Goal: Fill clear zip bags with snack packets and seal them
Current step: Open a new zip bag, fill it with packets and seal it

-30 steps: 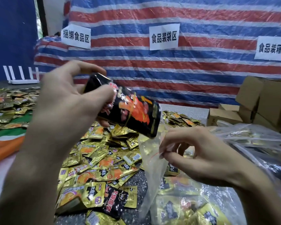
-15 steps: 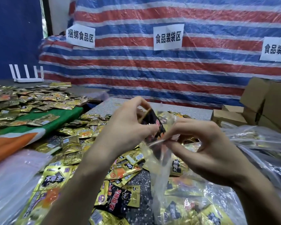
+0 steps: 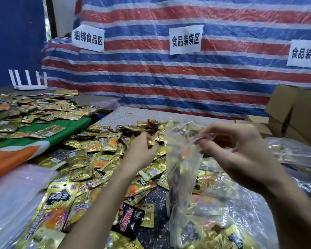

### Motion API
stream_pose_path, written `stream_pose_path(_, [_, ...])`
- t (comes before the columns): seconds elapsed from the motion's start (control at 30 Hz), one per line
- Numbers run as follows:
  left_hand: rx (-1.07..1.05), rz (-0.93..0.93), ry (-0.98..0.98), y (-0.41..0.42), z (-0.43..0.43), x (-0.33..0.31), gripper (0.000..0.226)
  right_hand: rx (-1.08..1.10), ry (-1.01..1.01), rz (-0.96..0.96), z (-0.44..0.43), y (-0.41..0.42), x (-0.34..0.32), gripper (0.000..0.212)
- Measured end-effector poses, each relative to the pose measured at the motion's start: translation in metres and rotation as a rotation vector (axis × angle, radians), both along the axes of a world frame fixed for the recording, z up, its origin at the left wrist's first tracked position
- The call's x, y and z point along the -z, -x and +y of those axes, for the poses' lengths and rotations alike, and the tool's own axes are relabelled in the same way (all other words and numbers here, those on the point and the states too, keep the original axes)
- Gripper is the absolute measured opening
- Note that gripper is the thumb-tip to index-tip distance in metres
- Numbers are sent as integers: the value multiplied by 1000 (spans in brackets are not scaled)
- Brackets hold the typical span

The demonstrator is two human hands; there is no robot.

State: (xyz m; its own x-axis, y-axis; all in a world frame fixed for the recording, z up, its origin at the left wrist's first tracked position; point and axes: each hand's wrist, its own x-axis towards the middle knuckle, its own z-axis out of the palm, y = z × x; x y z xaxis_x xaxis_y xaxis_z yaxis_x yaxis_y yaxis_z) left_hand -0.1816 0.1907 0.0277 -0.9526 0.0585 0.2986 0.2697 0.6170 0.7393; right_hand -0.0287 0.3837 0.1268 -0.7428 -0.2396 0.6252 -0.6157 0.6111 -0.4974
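three white signs (image 3: pixel 185 39) on the striped tarp (image 3: pixel 169 78) read 捆绑食品区, 食品装袋区 and a cut-off 食品装箱. right hand (image 3: pixel 241 150) pinches the hanging clear zip bag (image 3: pixel 181 159) at its mouth; left hand (image 3: pixel 140 151) curls its fingers on a gold snack packet (image 3: pixel 151 140) atop the heap (image 3: pixel 97 146) beside it. bare tabletop (image 3: pixel 133 114) lies beyond.

Our bare forearms reach forward, converging. Our left hand (image 3: pixel 142 150), back towards us, curls its fingers round a gold packet (image 3: pixel 150 141); our right hand (image 3: pixel 239 148) pinches the clear bag (image 3: pixel 180 159) at its rim
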Motion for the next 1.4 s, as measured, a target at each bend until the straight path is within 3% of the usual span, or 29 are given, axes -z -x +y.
stream_pose_path(0.1, [200, -269, 190, 19, 12, 52, 78, -14, -10, -2, -2, -2, 0, 12])
stream_pose_path(0.17, [182, -281, 305, 23, 20, 79, 83, -25, -26, 3, -3, -3, 0, 12])
stream_pose_path(0.27, [27, -184, 286, 25, 23, 97, 66, -24, -38, 8, -3, -4, -1, 12])
stream_pose_path(0.43, [-17, -155, 190, 24, 24, 93, 14, -25, -45, 19, -4, -4, -1, 12])
stream_pose_path(0.7, [66, -198, -196, 20, -28, 24, 12, -13, -32, 14, -2, -5, -2, 11])
stream_pose_path(0.77, [16, -89, -228, 10, -41, -2, 11, -17, -43, 17, -3, -5, -2, 11])
stream_pose_path(0.87, [-45, 64, -396, -10, -59, -40, 28, -20, -38, 23, -2, -5, -2, 12])
stream_pose_path(1.0, [-52, 355, -543, -42, -74, -76, 7, -17, -42, 20, -3, -5, -3, 13])
stream_pose_path(1.17, [-104, 605, -684, -79, -77, -104, 3, -5, -55, 14, -4, -6, -4, 11])
stream_pose_path(1.3, [-114, 712, -823, -103, -64, -118, 6, -17, -64, 4, -5, -7, -4, 13])
stream_pose_path(1.4, [-143, 742, -802, -114, -51, -120, 6, -29, -75, 8, -9, -9, -3, 14])
